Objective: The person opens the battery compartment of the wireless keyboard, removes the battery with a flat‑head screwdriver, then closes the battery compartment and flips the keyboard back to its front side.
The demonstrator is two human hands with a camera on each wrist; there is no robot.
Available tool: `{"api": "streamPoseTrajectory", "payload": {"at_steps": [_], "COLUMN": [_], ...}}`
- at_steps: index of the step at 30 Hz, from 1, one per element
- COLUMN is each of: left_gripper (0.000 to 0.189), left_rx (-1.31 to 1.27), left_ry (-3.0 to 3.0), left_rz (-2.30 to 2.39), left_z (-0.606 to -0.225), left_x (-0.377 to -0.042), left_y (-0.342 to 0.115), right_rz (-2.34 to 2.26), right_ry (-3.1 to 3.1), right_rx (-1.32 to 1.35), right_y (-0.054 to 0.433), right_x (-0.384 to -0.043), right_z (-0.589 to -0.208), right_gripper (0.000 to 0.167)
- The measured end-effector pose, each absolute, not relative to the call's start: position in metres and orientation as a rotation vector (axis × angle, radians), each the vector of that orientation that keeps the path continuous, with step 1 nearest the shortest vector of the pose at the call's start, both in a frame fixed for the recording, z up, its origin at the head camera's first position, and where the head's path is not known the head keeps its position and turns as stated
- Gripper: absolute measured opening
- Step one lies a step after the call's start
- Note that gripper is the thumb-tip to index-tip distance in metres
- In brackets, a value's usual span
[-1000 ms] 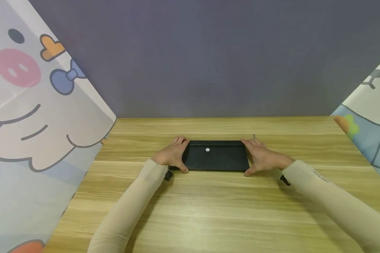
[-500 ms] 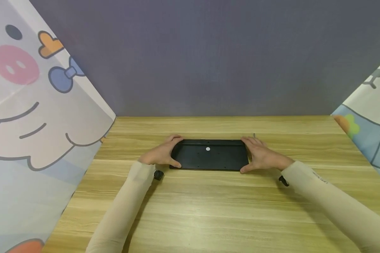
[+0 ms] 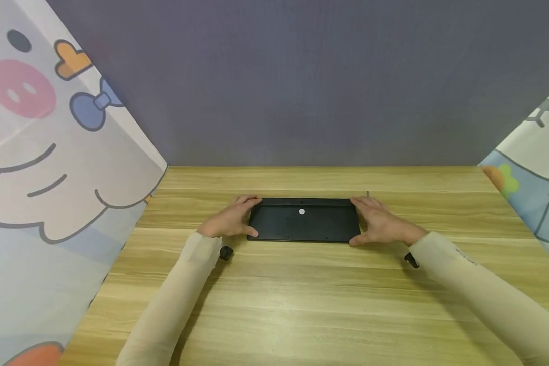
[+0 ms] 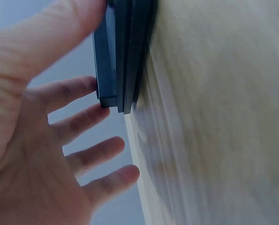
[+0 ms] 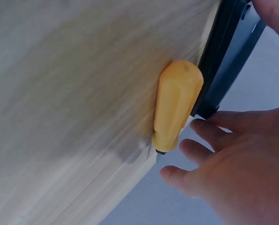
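Observation:
A black keyboard (image 3: 320,223) lies crosswise on the table, underside up, with a round white sticker (image 3: 302,211) near its far edge. My left hand (image 3: 229,218) holds its left end, thumb at the near corner and fingertips at the far corner. In the left wrist view, the index and middle fingertips meet the keyboard's (image 4: 112,70) end, while the other fingers (image 4: 109,180) are spread off it. The right hand (image 3: 379,223) holds the opposite end the same way. Beneath that hand is a screwdriver with a yellow handle (image 5: 177,101), beside the keyboard's end; its shaft is mostly hidden.
The wood-grain table (image 3: 274,305) extends in front of the keyboard and to both sides. Behind it rises a grey panel (image 3: 302,86). Cartoon-printed sheets (image 3: 73,168) flank the table. A black wrist device (image 3: 226,252) shows at the left cuff.
My left hand has slid outward to the keyboard's left end, uncovering more of its underside. The right hand stays at the other end. The keyboard appears slightly higher in the view.

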State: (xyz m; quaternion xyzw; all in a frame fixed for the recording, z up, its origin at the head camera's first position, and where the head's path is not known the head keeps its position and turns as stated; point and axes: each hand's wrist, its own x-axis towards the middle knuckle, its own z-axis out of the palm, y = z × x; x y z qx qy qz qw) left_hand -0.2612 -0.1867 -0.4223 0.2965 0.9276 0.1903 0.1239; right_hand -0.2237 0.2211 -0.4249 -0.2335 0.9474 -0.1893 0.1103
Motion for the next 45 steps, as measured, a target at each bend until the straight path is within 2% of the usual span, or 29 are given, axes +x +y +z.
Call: {"api": "streamPoseTrajectory", "payload": {"at_steps": [9, 16, 37, 41, 45], "left_gripper": [0.098, 0.097, 0.097, 0.097, 0.096], "left_rx": [0.701, 0.707, 0.636, 0.633, 0.636], "left_ry": [2.640, 2.623, 2.648, 2.651, 2.650], "left_rz": [0.599, 0.656, 0.547, 0.543, 0.547], "left_z": [-0.424, -0.424, -0.424, -0.423, -0.421], "left_x": [-0.267, -0.268, -0.267, -0.266, -0.265], "left_y": [-0.183, -0.184, -0.185, -0.184, -0.184], "right_rz": [-0.550, -0.562, -0.530, -0.499, -0.616], "right_ry": [2.752, 2.741, 2.721, 2.798, 2.855], "right_rx": [-0.650, -0.612, -0.520, -0.565, -0.660], "right_y": [0.222, 0.222, 0.214, 0.212, 0.208], "right_x": [-0.229, -0.233, -0.235, -0.241, -0.250], "right_z": [-0.423, -0.419, -0.413, -0.409, -0.407], "right_gripper": [0.117, 0.110, 0.109, 0.093, 0.063]}}
